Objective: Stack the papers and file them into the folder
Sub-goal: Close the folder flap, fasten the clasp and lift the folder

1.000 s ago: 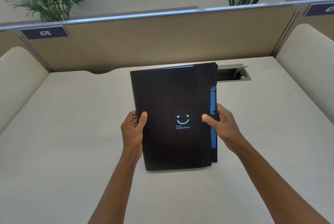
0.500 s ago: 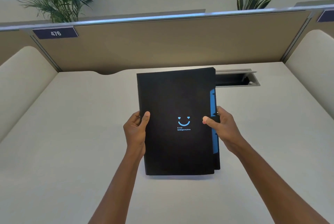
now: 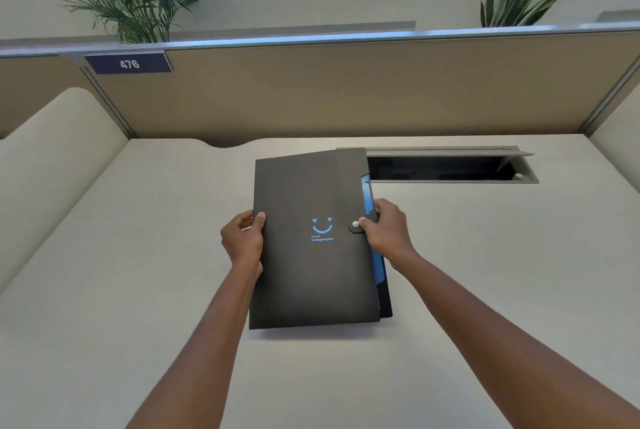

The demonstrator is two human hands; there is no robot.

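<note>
The black folder [image 3: 311,241] sits between both hands above the pale surface [image 3: 104,290]; the left hand [image 3: 242,241] clasps its left edge, thumb on the cover; the right hand [image 3: 386,233] pinches the snap tab [image 3: 355,225] (blue dividers [image 3: 377,266] show just below that hand, along the folder's right edge).

My two bare arms, nothing worn.
No sleeves, rings or watch on my left hand [image 3: 242,241] or right hand [image 3: 388,231].
</note>
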